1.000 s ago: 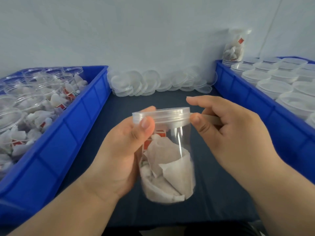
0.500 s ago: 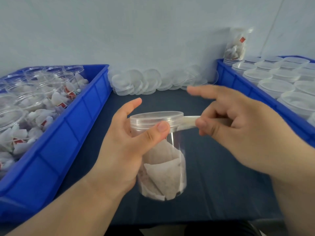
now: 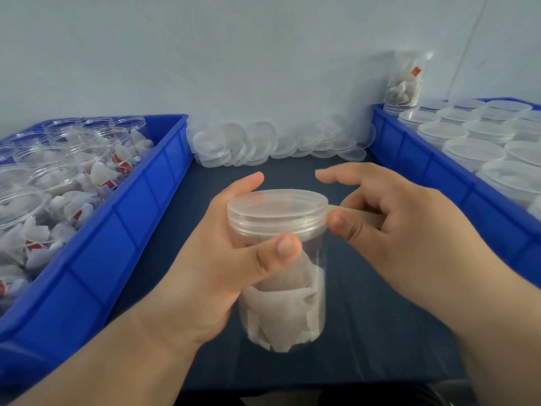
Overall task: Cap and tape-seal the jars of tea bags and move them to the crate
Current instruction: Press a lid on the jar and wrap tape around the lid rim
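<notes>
A clear plastic jar (image 3: 288,306) of white tea bags is held above the dark table, with a clear lid (image 3: 276,212) on it. My left hand (image 3: 231,259) grips the jar just under the lid, thumb across the front. My right hand (image 3: 389,227) pinches a strip of tape (image 3: 354,213) that runs from the lid's right rim into my fingers; the index finger is stretched out behind the jar. A blue crate (image 3: 433,168) on the right holds several capped jars. Another blue crate (image 3: 117,238) on the left holds several open jars of tea bags.
A row of loose clear lids (image 3: 263,145) lies along the white wall at the back of the table. One capped jar (image 3: 405,80) stands on top of the jars at the right crate's far corner. The dark table surface (image 3: 380,341) lies between the crates.
The jar has been turned and tipped so its lid top faces me. My left thumb moved from the rim to below the lid, and my right hand drew closer to the rim with the tape.
</notes>
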`<state>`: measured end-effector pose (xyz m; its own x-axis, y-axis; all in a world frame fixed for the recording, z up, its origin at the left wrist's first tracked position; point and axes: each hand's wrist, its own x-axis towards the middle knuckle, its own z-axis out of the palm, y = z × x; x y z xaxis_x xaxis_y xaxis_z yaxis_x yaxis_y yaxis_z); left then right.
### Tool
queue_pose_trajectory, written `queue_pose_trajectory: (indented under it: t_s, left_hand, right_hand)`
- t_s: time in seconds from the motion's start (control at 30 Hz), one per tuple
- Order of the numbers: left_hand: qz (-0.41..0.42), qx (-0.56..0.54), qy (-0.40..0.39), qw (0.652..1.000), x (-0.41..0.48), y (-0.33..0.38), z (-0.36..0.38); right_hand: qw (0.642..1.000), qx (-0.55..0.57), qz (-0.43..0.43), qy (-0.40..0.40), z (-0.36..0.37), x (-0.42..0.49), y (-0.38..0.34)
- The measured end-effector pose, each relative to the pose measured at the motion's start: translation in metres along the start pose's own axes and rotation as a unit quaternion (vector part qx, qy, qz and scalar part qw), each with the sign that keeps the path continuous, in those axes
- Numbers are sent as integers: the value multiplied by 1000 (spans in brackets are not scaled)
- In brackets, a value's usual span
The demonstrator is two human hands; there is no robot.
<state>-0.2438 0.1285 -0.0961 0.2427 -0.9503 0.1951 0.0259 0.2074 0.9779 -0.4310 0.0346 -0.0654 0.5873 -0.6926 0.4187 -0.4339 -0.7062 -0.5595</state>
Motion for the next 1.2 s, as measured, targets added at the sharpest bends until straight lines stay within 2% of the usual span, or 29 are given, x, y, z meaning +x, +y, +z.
queue_pose_trajectory:
  t_s: [0.23,0.33,0.47,0.77,1.0,1.2]
  left_hand:
    - [20,43,14,999,8,-7,0]
    - [28,72,30,997,7,-11,0]
    - [52,212,67,974,4,-12,4]
    - [48,242,127,961,0,-18,7]
    - [50,237,150,959,0,-16,7]
    - [65,255,159,952,-3,-11,7]
  right_hand:
    - [993,30,55,-101,-9,6,6]
    - [993,13,57,-100,-4,5,8]
    - [995,10,40,-94,6,1,10]
    - [989,29,48,-138,6,3,15]
    - [1000,-11,-6,-28,18,1,13]
    - [993,-67,-70,69,34,1,14]
